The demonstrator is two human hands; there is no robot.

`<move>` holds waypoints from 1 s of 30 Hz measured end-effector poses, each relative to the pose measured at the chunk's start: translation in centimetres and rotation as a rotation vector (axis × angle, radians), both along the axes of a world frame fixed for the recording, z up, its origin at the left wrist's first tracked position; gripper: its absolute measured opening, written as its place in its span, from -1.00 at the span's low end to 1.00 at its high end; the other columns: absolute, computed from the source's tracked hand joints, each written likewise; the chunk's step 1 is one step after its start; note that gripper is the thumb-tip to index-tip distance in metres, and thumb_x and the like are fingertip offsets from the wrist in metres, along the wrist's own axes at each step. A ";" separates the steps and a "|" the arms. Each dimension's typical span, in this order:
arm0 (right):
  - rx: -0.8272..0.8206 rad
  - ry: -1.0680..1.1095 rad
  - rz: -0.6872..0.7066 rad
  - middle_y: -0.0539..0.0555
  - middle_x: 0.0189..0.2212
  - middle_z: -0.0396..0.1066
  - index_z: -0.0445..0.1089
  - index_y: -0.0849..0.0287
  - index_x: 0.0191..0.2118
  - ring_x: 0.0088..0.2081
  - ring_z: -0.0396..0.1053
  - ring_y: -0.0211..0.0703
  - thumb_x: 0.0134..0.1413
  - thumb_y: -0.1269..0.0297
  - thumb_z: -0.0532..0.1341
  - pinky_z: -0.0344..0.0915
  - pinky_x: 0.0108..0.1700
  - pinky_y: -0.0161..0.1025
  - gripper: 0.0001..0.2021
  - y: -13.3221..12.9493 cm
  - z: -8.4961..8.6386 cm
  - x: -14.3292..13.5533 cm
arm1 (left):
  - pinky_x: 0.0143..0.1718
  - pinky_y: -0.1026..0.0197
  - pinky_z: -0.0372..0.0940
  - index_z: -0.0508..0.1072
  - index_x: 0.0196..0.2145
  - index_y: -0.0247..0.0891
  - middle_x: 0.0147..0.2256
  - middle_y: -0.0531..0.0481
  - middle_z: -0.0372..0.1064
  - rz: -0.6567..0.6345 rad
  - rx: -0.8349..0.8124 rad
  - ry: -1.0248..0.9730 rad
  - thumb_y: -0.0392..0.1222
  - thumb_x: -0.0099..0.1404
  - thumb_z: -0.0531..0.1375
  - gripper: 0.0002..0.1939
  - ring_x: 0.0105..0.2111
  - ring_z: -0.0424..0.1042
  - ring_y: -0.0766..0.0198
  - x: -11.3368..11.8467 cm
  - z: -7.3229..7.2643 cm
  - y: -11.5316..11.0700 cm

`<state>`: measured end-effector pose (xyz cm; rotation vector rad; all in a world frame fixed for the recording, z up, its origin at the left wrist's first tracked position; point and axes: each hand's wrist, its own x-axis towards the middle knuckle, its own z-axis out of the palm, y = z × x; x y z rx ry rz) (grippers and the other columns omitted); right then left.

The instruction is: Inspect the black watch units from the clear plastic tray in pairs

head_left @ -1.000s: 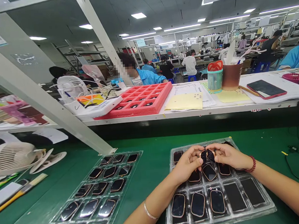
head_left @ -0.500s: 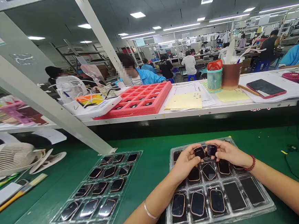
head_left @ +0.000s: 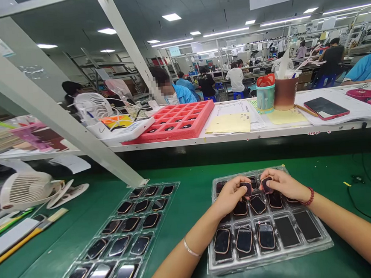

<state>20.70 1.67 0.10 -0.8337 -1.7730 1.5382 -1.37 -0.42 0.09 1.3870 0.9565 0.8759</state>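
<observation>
My left hand (head_left: 235, 193) is closed round a smartwatch (head_left: 247, 188) with a dark screen and gold rim, its thumb lying over the front. A second smartwatch (head_left: 266, 185) of the same kind is gripped in my right hand (head_left: 279, 184), thumb across its face. Both hands hover over the back part of a clear plastic tray (head_left: 269, 263). Several more watches sit in its pockets, among them a watch (head_left: 266, 236) in the front row and a tilted watch (head_left: 258, 205) behind it. Two front-right pockets show only black bottoms. My hands partly hide the back rows.
Left of my arms lies another clear tray (head_left: 160, 226) full of watches. A white fan (head_left: 27, 190) and a brush (head_left: 55, 215) are at far left. The shelf ahead holds a red foam tray (head_left: 188, 132), cups and a phone (head_left: 326, 107). A slanted post (head_left: 110, 164) meets the bench.
Both watches have turned in my fingers, so less of their screens shows. My hands have drawn slightly apart. The whole view has shifted a little.
</observation>
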 end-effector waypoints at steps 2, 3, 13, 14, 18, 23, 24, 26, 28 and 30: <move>0.111 -0.095 -0.037 0.10 -0.34 0.44 0.28 0.17 -0.27 -0.29 0.38 -0.14 0.14 0.26 0.12 0.30 -0.21 -0.16 -0.89 -1.3 0.7 1.2 | -0.47 0.30 0.21 0.34 -0.20 -0.30 -0.31 -0.07 0.39 0.018 0.063 0.074 -0.17 0.20 0.11 -0.78 -0.43 0.40 0.30 -0.1 0.3 -0.1; 0.179 -0.165 -0.053 0.12 -0.31 0.45 0.31 0.17 -0.28 -0.26 0.38 -0.11 0.15 0.27 0.11 0.29 -0.17 -0.13 -0.90 -2.2 1.1 2.0 | -0.44 0.29 0.22 0.36 -0.22 -0.30 -0.29 -0.08 0.39 0.039 0.130 0.137 -0.20 0.20 0.10 -0.81 -0.39 0.41 0.28 0.0 0.6 -0.4; 0.529 -0.612 -0.200 0.13 0.13 0.17 0.38 0.07 -0.22 0.22 -0.05 0.10 0.13 0.27 0.12 0.05 0.17 0.12 -0.87 -9.1 -2.1 7.8 | -0.30 0.20 0.31 0.41 -0.27 -0.24 -0.35 -0.04 0.44 -0.324 0.794 0.838 -0.22 0.24 0.04 -0.82 -0.31 0.42 0.18 8.1 3.2 -7.4; 0.532 -0.600 -0.220 0.14 0.15 0.14 0.36 0.07 -0.17 0.23 -0.04 0.09 0.14 0.27 0.12 0.04 0.18 0.12 -0.84 -9.1 -2.5 7.8 | -0.29 0.17 0.32 0.41 -0.26 -0.26 -0.32 -0.09 0.43 -0.315 0.831 0.905 -0.21 0.24 0.04 -0.82 -0.27 0.41 0.14 8.6 2.9 -7.5; 0.527 -0.502 -0.290 0.14 0.21 0.04 0.23 0.03 0.04 0.23 -0.02 0.05 0.16 0.23 0.09 0.01 0.21 0.11 -0.69 -9.1 -3.6 8.0 | -0.17 0.07 0.34 0.41 -0.17 -0.27 -0.09 -0.18 0.34 -0.230 0.844 0.993 -0.15 0.24 0.07 -0.76 -0.08 0.34 0.04 7.0 2.3 -7.6; 0.422 -0.423 -0.388 0.12 0.30 -0.16 -0.04 0.00 0.25 0.30 -0.18 0.04 0.16 0.12 0.08 -0.07 0.27 0.08 -0.44 -9.3 -5.1 8.4 | 0.21 -0.09 -0.01 0.13 0.19 -0.20 0.26 -0.18 -0.06 0.042 0.659 0.893 -0.18 0.17 0.14 -0.38 0.24 -0.04 -0.01 -1.2 0.6 -7.6; 0.380 -0.416 -0.409 0.13 0.31 -0.19 -0.13 0.01 0.29 0.31 -0.22 0.03 0.15 0.08 0.08 -0.10 0.28 0.07 -0.37 -9.2 -5.5 8.5 | 0.23 -0.10 -0.07 0.08 0.22 -0.23 0.28 -0.19 -0.12 0.115 0.565 0.872 -0.16 0.18 0.13 -0.34 0.27 -0.11 -0.01 -2.9 0.0 -7.5; 0.286 -0.404 -0.424 0.14 0.32 -0.22 -0.25 0.06 0.32 0.32 -0.25 0.02 0.14 0.02 0.07 -0.16 0.29 0.06 -0.28 -9.0 -6.4 8.5 | 0.26 -0.09 -0.16 0.04 0.24 -0.28 0.30 -0.21 -0.19 0.250 0.344 0.786 -0.11 0.19 0.10 -0.32 0.29 -0.20 0.00 -5.6 -1.3 -7.3; 0.205 -0.383 -0.407 0.15 0.33 -0.23 -0.29 0.09 0.33 0.32 -0.25 0.01 0.12 -0.03 0.07 -0.18 0.30 0.04 -0.23 -8.8 -7.3 8.5 | 0.26 -0.08 -0.18 0.10 0.21 -0.32 0.28 -0.21 -0.10 0.313 0.154 0.621 -0.11 0.19 0.09 -0.35 0.28 -0.16 -0.01 -7.0 -2.1 -7.3; 0.154 -0.351 -0.401 0.12 0.33 -0.24 -0.31 0.10 0.34 0.32 -0.24 0.00 0.11 -0.05 0.07 -0.17 0.30 0.00 -0.21 -8.7 -8.1 8.4 | 0.23 -0.02 -0.06 0.18 0.17 -0.33 0.21 -0.20 0.07 0.265 0.052 0.367 -0.15 0.20 0.08 -0.41 0.23 0.02 0.01 -7.1 -2.2 -7.6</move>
